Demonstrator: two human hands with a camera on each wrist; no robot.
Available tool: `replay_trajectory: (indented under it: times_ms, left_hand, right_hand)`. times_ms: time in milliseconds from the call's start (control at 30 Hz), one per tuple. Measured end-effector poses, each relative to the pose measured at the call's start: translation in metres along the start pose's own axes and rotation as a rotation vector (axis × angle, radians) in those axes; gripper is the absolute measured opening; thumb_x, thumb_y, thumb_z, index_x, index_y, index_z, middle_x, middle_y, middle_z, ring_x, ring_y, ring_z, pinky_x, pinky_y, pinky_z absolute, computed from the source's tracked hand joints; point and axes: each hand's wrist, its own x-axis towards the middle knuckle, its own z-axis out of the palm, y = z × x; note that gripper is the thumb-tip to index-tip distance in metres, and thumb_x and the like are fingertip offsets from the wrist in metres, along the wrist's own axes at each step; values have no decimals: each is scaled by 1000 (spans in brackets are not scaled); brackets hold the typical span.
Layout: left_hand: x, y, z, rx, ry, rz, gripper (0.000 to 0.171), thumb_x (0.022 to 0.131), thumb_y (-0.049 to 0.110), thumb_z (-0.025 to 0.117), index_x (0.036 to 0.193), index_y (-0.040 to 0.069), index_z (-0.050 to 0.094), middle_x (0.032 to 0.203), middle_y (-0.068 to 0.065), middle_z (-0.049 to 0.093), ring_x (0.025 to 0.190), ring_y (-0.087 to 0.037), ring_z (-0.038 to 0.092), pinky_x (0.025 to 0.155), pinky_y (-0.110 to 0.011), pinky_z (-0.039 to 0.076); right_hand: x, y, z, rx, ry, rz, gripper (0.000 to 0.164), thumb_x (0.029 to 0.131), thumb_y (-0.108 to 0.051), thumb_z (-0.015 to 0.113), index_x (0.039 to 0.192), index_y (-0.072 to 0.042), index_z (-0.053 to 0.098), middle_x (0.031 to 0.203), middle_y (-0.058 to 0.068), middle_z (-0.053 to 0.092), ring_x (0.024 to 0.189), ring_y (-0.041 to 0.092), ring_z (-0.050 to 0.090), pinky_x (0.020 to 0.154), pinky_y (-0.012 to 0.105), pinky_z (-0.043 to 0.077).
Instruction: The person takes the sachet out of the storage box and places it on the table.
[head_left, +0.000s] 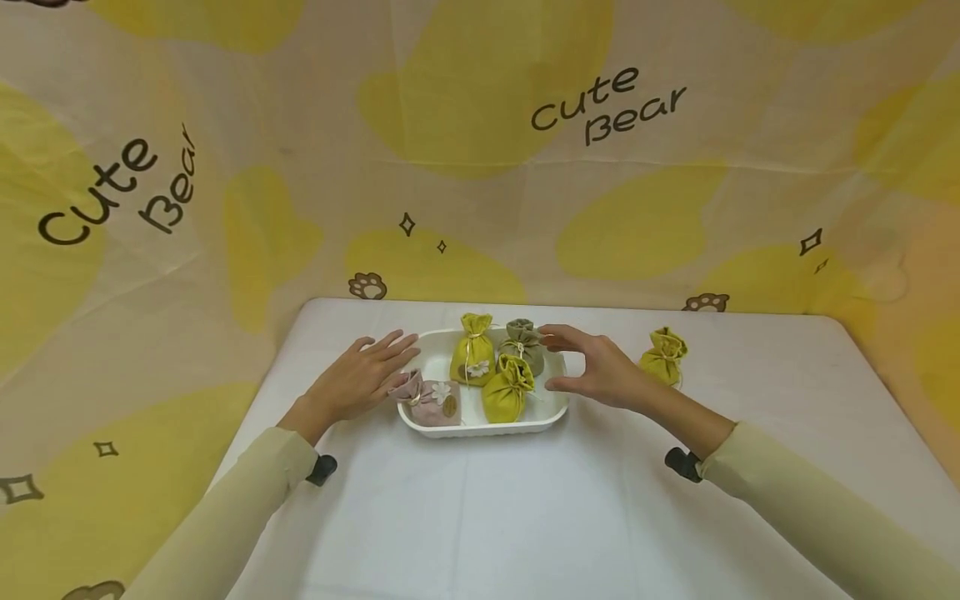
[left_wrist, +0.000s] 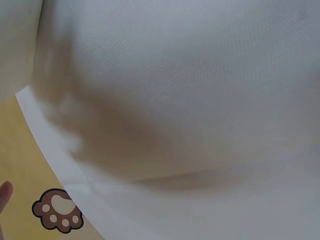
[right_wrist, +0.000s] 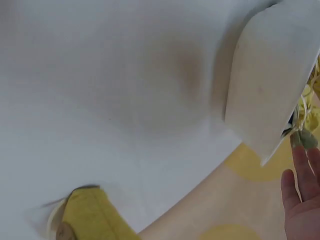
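Note:
A white tray (head_left: pixel 480 430) holds several drawstring pouches: a pink one (head_left: pixel 438 403) at the left, a tall yellow one (head_left: pixel 470 358) at the back, a shorter yellow one (head_left: pixel 507 393) in front and a grey-green one (head_left: pixel 529 354) at the back right. My left hand (head_left: pixel 358 379) is at the tray's left side with fingers spread, close to the pink pouch; contact is unclear. Opposite it, my right hand (head_left: pixel 600 367) has thumb and fingers apart over the right rim. In the right wrist view its fingers (right_wrist: pixel 302 172) reach the grey-green pouch (right_wrist: pixel 306 139), without gripping it.
Another yellow pouch (head_left: pixel 664 357) stands on the white table (head_left: pixel 480 517), right of the tray and behind my right forearm. A yellow patterned cloth (head_left: pixel 480 208) hangs behind the table. The left wrist view shows mostly tabletop and shadow.

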Motion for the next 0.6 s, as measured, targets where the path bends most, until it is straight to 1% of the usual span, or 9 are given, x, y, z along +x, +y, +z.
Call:
replay_trajectory:
  times_ms: [133,233,433,500,600]
  left_hand:
    - [0,0,0,-3,8,4,57,104,40,46,153,11,41,160,-6,34,148,-29,29,113,-55,32]
    - [-1,0,0,1,13,10,56,104,39,46,153,11,41,159,-7,35,147,-29,29,112,-55,33]
    - [-1,0,1,-12,20,8,56,104,38,47,152,10,41,160,-7,35,147,-30,29,112,-55,33]
    - [0,0,1,-18,16,7,56,104,38,46,153,10,41,160,-8,34,148,-30,29,112,-55,32]
    - [0,0,0,-18,6,3,56,105,39,45,153,10,40,160,-7,33,148,-30,28,113,-55,31]
  right_hand:
    - [3,-4,9,36,-39,-8,77,79,-11,85,145,-5,46,131,15,64,121,30,61,103,51,45]
    - [6,-6,15,48,-50,-18,79,77,-7,86,145,-5,46,131,15,64,119,31,62,102,50,46]
    - [12,-11,23,53,-62,-22,81,76,-3,86,145,-5,45,129,15,65,119,30,63,106,54,42]
    - [13,-12,26,54,-71,-11,82,76,-3,85,146,-5,43,131,16,64,120,30,62,106,55,41]
    - [15,-14,30,46,-86,14,83,77,-3,85,148,-8,42,138,17,59,121,31,61,104,55,43]
